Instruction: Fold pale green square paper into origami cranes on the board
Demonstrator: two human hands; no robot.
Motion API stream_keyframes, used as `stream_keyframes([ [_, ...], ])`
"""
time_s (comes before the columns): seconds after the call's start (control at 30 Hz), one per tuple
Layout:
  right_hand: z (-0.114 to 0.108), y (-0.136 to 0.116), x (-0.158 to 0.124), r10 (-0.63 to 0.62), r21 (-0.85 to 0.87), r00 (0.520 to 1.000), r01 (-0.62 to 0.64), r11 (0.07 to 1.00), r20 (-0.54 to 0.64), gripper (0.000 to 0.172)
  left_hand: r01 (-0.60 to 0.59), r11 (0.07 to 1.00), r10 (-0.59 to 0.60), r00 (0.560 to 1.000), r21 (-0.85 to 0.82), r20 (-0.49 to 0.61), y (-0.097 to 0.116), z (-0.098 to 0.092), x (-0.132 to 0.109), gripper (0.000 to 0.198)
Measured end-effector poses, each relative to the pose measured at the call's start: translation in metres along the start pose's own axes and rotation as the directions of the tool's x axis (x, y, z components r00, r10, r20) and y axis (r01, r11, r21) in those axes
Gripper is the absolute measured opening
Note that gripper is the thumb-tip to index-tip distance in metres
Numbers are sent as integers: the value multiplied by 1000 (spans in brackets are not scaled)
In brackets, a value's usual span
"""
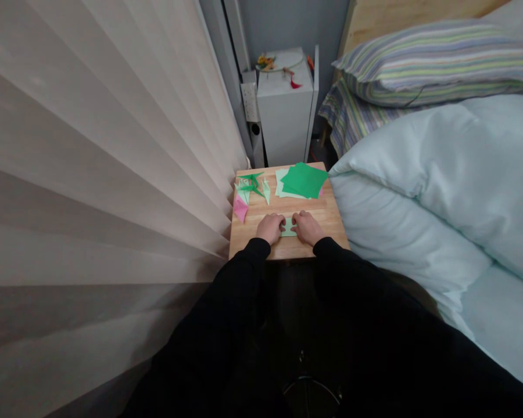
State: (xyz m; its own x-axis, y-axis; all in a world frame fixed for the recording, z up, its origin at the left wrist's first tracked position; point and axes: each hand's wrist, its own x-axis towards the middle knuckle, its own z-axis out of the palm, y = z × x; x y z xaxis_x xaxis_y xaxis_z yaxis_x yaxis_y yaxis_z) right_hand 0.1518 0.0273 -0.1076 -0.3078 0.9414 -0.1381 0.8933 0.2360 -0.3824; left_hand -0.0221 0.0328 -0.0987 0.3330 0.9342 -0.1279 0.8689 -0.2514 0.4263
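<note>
A pale green folded paper [289, 227] lies flat on the small wooden table [307, 249], close to its front edge. My left hand [271, 227] has its curled fingers at the paper's left end. At the opposite end my right hand [307, 226] grips the paper in the same way, fingers bent and close to the thumb. The middle of the paper shows between the two hands; its ends are covered by my fingers.
Folded paper cranes, green [253, 182], pale green [266, 190] and pink [240, 208], stand at the table's back left. Green paper sheets [304, 180] lie at the back right. A pleated curtain [157, 145] borders the left, a bed with a light blue quilt [418, 203] the right.
</note>
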Motion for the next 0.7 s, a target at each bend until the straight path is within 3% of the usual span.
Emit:
stream_keyframes([
  [0.3,3,5,-1,-40,-7,999,40,999,9,28,-66,998,66,997,-16,47,-4,-5,-2,23],
  [0.7,-9,-1,12,-48,-118,990,63,991,130,53,-121,992,116,985,31,131,-7,-8,4,35],
])
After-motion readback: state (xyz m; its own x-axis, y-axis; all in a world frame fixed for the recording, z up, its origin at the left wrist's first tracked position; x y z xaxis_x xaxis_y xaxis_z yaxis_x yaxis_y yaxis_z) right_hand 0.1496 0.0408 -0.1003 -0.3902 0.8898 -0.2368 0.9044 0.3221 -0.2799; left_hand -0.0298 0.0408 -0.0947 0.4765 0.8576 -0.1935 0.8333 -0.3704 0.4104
